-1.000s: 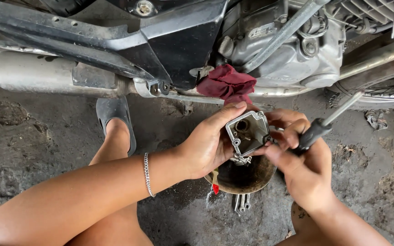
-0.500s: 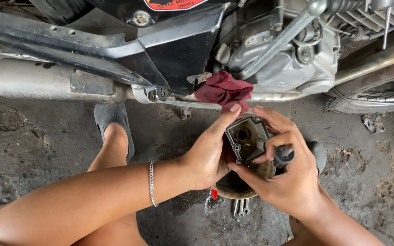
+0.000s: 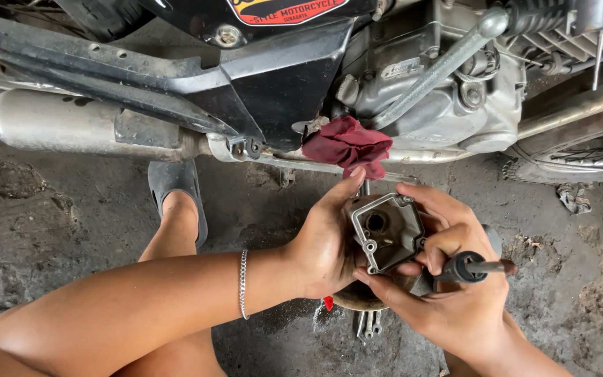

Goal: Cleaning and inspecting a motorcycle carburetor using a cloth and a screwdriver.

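Inspection step, by judgement: left hand [image 3: 326, 244] fingers clamp the small square grey metal carburettor bowl [image 3: 387, 230], open side up, above the concrete floor [image 3: 50, 230] beside the motorcycle engine [image 3: 448, 91]. Right hand [image 3: 448, 279] fingers close on the black-handled screwdriver [image 3: 470, 267]. Next move calls for steady support. Versus earlier, the screwdriver handle lies lower, nearly level.

A dull grey metal bowl-shaped part [image 3: 387, 232] is dark and grimy inside, and the tool handle [image 3: 463, 267] beside it is black. A dark red rag [image 3: 348, 146] hangs on the silver-grey engine [image 3: 448, 98]; the sandal [image 3: 173, 183] is black, the bracelet [image 3: 243, 283] silver.
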